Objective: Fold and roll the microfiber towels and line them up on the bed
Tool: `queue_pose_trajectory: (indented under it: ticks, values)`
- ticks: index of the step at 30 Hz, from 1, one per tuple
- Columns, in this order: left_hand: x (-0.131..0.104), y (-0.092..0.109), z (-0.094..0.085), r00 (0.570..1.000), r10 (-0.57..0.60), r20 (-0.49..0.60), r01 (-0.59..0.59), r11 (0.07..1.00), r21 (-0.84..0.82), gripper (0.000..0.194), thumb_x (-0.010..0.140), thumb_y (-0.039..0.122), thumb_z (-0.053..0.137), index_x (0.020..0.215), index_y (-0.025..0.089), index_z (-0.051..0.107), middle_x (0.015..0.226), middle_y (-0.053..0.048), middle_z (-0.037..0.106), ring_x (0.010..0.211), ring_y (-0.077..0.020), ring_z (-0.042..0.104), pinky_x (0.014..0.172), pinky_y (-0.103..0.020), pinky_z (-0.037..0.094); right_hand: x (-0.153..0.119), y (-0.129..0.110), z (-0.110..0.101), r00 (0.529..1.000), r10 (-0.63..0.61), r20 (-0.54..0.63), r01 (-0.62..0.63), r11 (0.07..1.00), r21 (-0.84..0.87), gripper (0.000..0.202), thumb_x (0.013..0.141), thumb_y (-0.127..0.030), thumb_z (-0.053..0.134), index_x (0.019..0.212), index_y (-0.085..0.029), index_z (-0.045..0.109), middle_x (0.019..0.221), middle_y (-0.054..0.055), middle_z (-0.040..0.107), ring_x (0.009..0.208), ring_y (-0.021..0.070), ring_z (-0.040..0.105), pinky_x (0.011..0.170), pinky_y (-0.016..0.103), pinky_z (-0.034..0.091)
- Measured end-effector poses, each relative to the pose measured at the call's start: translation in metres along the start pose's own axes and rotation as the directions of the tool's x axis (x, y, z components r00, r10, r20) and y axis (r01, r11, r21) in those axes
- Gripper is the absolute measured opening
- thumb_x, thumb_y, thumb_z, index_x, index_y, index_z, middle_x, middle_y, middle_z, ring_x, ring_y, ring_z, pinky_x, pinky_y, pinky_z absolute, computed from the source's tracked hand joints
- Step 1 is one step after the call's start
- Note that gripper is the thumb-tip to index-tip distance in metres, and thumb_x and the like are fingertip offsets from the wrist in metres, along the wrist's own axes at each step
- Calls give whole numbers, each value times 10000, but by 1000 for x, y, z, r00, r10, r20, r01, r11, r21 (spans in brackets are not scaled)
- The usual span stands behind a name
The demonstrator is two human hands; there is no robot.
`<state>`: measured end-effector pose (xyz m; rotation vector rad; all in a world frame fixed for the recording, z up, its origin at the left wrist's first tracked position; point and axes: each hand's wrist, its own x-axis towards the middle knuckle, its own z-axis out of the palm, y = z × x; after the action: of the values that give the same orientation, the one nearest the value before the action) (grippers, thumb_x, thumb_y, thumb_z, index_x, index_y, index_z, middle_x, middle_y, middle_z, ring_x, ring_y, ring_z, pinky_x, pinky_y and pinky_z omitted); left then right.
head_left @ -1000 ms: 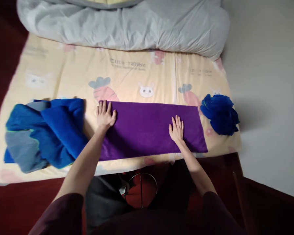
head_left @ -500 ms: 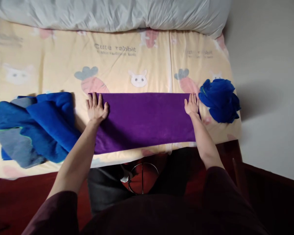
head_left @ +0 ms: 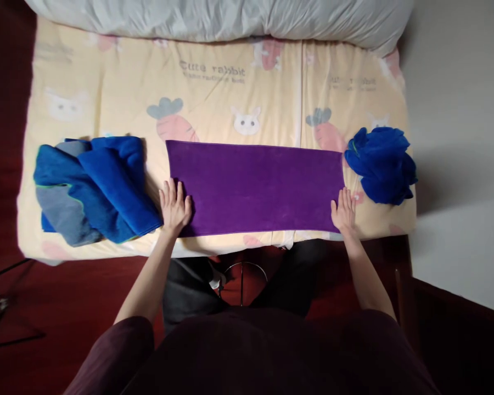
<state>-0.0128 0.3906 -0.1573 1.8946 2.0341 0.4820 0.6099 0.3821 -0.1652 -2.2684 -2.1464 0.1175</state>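
A purple towel (head_left: 259,189) lies spread out flat as a long rectangle near the front edge of the bed. My left hand (head_left: 175,208) rests flat on its left edge, fingers extended. On the opposite short edge, my right hand (head_left: 344,211) lies flat with its fingers stretched out, near the front corner. Left of my left hand is a loose heap of blue and grey cloths (head_left: 102,189). Beyond my right hand sits a bunched-up blue cloth (head_left: 381,164).
The cloths lie on a yellow bed sheet (head_left: 123,99) printed with rabbits and carrots. A pale rolled quilt (head_left: 230,19) runs along the back. A white wall (head_left: 461,164) borders the right side. Black stand legs (head_left: 2,304) show on the floor at left.
Both my hands have slid along the towel's short edges from the far corners toward the front. The view has shifted, showing more floor at left.
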Motion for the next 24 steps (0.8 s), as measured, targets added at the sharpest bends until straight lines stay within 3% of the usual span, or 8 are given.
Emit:
queue_pose_trajectory:
  ticks: [3, 7, 11, 15, 19, 24]
  values:
    - [-21, 5, 6, 999, 26, 23, -26, 1000, -3, 738, 1043, 505, 365, 1683, 154, 252, 1750, -155, 207, 1641, -328, 77, 1325, -608, 51, -12, -3, 5, 1000, -6, -14, 6, 1000, -1, 673, 1080, -367, 253, 1669, -41, 226, 1740, 177, 235, 1633, 276, 177, 1322, 546, 173]
    - [-44, -3, 11, 999, 35, 37, -35, 999, -15, 732, 1045, 466, 363, 1688, 146, 225, 1758, -157, 167, 1641, -318, 99, 1333, -579, 87, -25, 3, 10, 1000, 9, -14, -9, 1000, -3, 678, 1077, -364, 231, 1675, -47, 203, 1741, 170, 236, 1634, 265, 175, 1321, 539, 178]
    - [-44, -11, 8, 999, 33, 38, -32, 999, -31, 732, 1046, 485, 345, 1681, 137, 239, 1756, -169, 167, 1641, -308, 103, 1333, -565, 97, -24, 8, 6, 1000, 3, 10, -3, 1000, -15, 689, 1081, -381, 214, 1665, -16, 211, 1746, 170, 217, 1639, 240, 147, 1332, 497, 148]
    - [-45, -6, 3, 998, 59, 14, -58, 998, -39, 733, 1046, 486, 322, 1666, 100, 260, 1745, -198, 189, 1641, -310, 99, 1326, -578, 75, -23, -5, -9, 996, 67, 66, -65, 997, -33, 690, 1081, -388, 238, 1644, 10, 263, 1732, 193, 241, 1635, 261, 154, 1331, 524, 104]
    - [-67, 13, 9, 990, 141, 12, -142, 990, 15, 722, 1041, 456, 324, 1647, 64, 301, 1734, -214, 205, 1638, -343, 90, 1308, -636, 53, -40, -40, -30, 989, 115, 95, -116, 993, 13, 681, 1074, -406, 303, 1607, 13, 361, 1711, 218, 283, 1629, 304, 170, 1315, 574, 100]
    - [-113, 59, 44, 916, 367, 163, -378, 925, 45, 683, 1049, 427, 343, 1621, 54, 361, 1728, -203, 235, 1632, -331, 143, 1315, -566, 147, -99, -121, -35, 999, -35, 3, 33, 956, 293, 646, 1071, -413, 343, 1611, -65, 407, 1713, 177, 306, 1626, 283, 204, 1316, 532, 172]
